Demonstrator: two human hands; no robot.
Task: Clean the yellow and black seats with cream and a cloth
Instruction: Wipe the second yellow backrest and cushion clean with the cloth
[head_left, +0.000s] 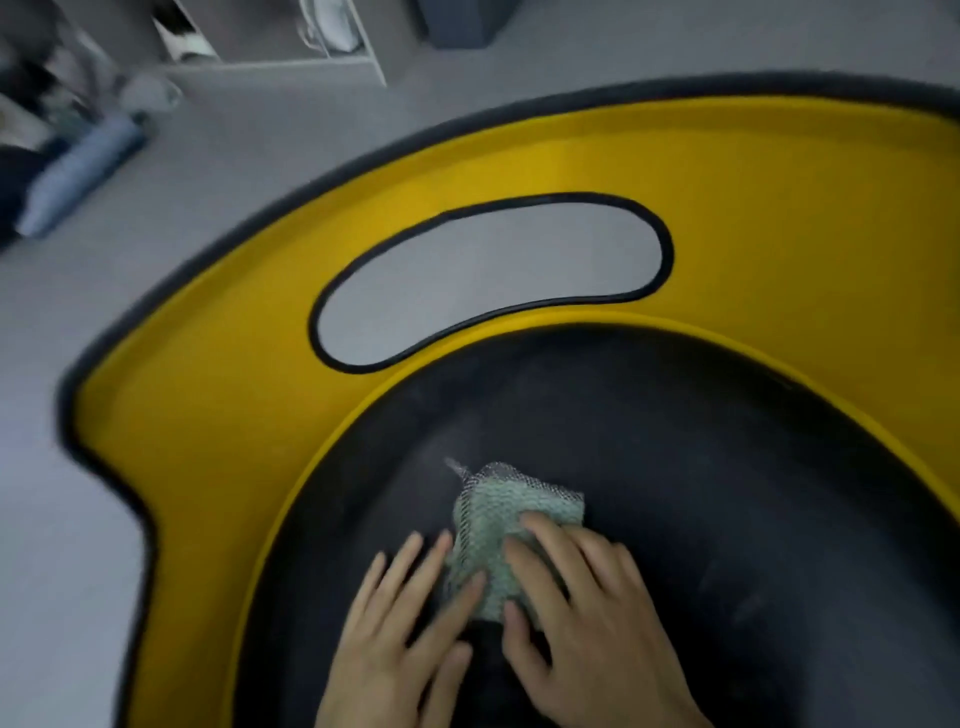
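Note:
A yellow and black seat fills the view: its curved yellow back (727, 208) has a black rim and a black-edged oval cutout (488, 275), and its black seat pan (701, 467) lies below. A green mesh cloth (498, 525) lies on the black pan near the bottom centre. My left hand (405, 623) presses the cloth's left edge with straight fingers. My right hand (576, 613) lies flat on the cloth's right part, fingers spread. No cream container is clearly seen.
Grey floor (234, 182) surrounds the seat. A blurred blue-grey bottle-like object (78, 182) lies at the left, with dark clutter behind it. A grey shelf unit (291, 36) and a dark bin (467, 21) stand at the top.

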